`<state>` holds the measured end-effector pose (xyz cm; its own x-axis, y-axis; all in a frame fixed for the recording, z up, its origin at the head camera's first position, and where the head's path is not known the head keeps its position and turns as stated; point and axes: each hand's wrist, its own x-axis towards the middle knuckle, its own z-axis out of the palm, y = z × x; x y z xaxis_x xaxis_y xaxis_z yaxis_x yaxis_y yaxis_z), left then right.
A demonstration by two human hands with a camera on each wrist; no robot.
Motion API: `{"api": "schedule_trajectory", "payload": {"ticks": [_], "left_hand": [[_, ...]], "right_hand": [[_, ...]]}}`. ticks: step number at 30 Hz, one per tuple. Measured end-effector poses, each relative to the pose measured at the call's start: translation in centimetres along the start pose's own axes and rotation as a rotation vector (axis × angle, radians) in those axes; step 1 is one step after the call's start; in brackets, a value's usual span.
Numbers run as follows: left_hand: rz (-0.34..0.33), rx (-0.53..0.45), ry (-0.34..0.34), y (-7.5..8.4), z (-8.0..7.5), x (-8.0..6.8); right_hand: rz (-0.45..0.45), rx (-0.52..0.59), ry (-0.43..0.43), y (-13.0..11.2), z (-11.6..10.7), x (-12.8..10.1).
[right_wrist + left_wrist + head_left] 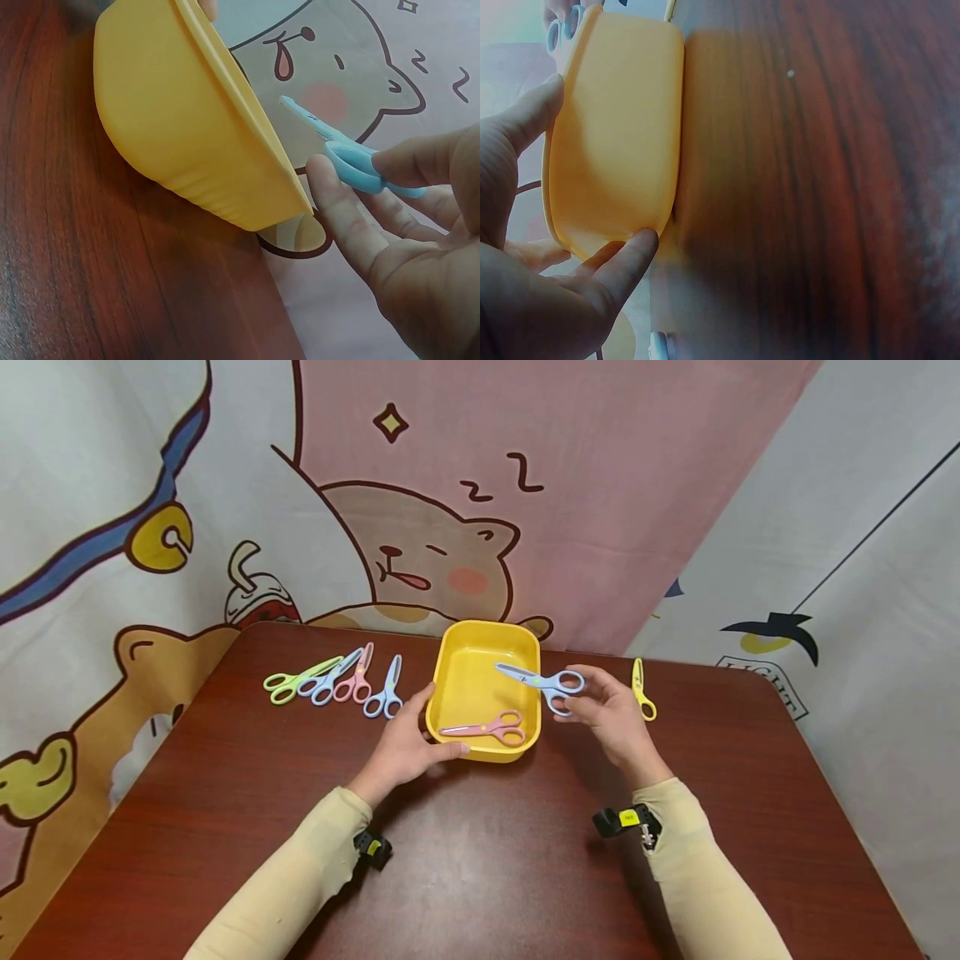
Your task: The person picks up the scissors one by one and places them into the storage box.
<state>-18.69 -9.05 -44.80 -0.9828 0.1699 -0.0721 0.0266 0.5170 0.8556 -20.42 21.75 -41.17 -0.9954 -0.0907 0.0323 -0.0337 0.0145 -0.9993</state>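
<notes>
So the right hand [611,714] has a blue pair of scissors [542,681] pinched by the handle loops, blades pointing toward the left of the frame and hanging right over the yellow tray [459,647] in the middle of the picture. From the right wrist view you can see the fingers [341,206] curled round the blue handle, with the tips poking out past the tray's rim, not touching it as far as I can tell.

The left hand [405,747] is clamped on the tray's near left corner, thumb on the front wall and fingers up along the side wall. My guess is that's just to keep the light plastic thing from sliding on the counter [480,860].

A pink pair [487,727] already lies flat inside the tray, near the front wall. Left of the tray there's a neat row on the counter: a green pair [294,681], a blue one [330,677], a second pink one [357,677] and another blue [386,689]. A yellow pair [641,689] sits alone just right of the right hand.
</notes>
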Motion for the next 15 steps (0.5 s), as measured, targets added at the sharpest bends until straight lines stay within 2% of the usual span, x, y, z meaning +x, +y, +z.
{"api": "schedule_trajectory", "payload": {"ticks": [8,15], "left_hand": [[-0.001,0.006,0.001,-0.02,-0.02,0.03],[-0.002,0.014,-0.001,0.00,-0.05,0.06]], "right_hand": [[0.026,-0.052,-0.029,0.18,0.63,0.04],[0.031,-0.045,-0.053,0.26,1.03,0.08]]}}
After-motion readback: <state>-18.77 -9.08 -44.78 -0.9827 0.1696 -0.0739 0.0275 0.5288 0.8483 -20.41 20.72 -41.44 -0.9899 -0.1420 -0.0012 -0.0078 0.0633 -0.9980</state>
